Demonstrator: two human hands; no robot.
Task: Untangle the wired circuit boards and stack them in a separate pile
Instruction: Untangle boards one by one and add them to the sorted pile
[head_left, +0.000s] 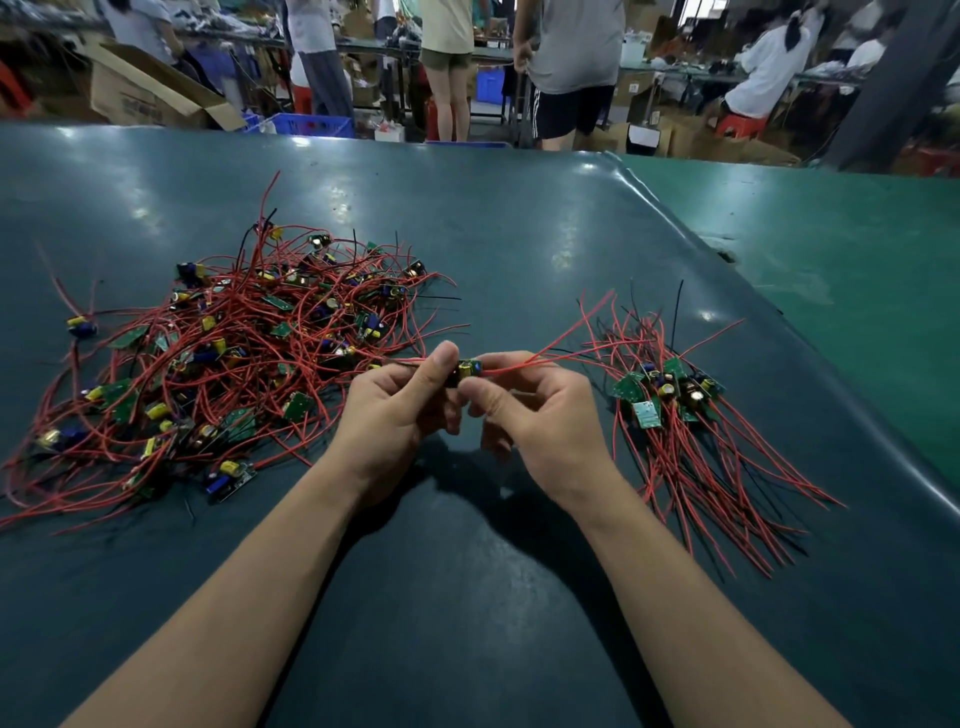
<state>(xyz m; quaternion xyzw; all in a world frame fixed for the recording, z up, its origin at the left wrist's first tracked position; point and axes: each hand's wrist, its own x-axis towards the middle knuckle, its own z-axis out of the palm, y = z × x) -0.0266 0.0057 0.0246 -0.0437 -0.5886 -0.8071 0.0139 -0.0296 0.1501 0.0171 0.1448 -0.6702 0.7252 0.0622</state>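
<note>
A small green circuit board (468, 370) with a blue capacitor is held above the table's middle. My left hand (400, 410) pinches it between thumb and fingers, and my right hand (530, 410) pinches its other end. Red wires run from the board both ways: right toward the sorted stack and left into the tangle. The tangled heap of boards and red wires (234, 353) spreads over the left of the table. A neater stack of boards (670, 389) lies to the right, its wires fanned toward the near edge.
The dark green table mat (467, 597) ends at a raised fold on the right, with a lighter green surface (831, 249) beyond. Several people stand or sit past the far edge among cardboard boxes (150, 88) and blue crates (311, 124).
</note>
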